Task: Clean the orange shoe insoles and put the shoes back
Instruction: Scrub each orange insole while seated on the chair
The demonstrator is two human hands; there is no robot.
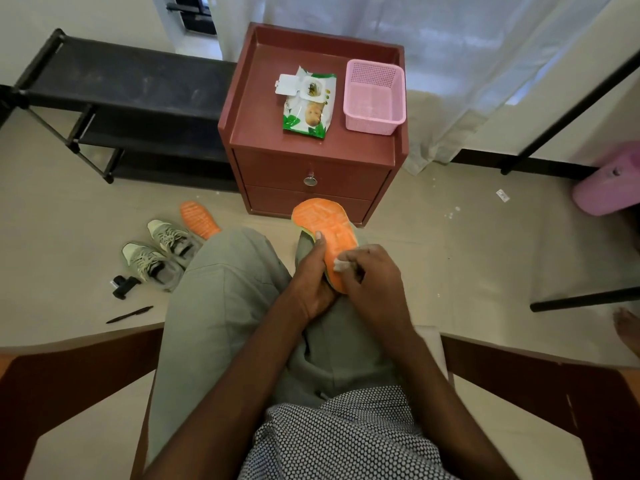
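Note:
An orange insole [323, 226] stands tilted over my lap, its toe end pointing away from me. My left hand [313, 277] grips its heel end from the left side, thumb on the orange face. A white wet wipe [340, 265] is pinched in my right hand [372, 271] and pressed against the insole's lower right part. A second orange insole [198, 219] lies on the floor to the left, partly hidden by my knee. Two grey-green laced shoes [157, 252] sit side by side on the floor beside it.
A red-brown nightstand [311, 161] stands in front, carrying an open wet-wipe pack [308, 102] and a pink mesh basket [374, 97]. A black shoe rack [114, 102] is at the left. A pen [130, 314] and a small black object [123, 285] lie on the floor. I sit in a wooden armchair [69, 386].

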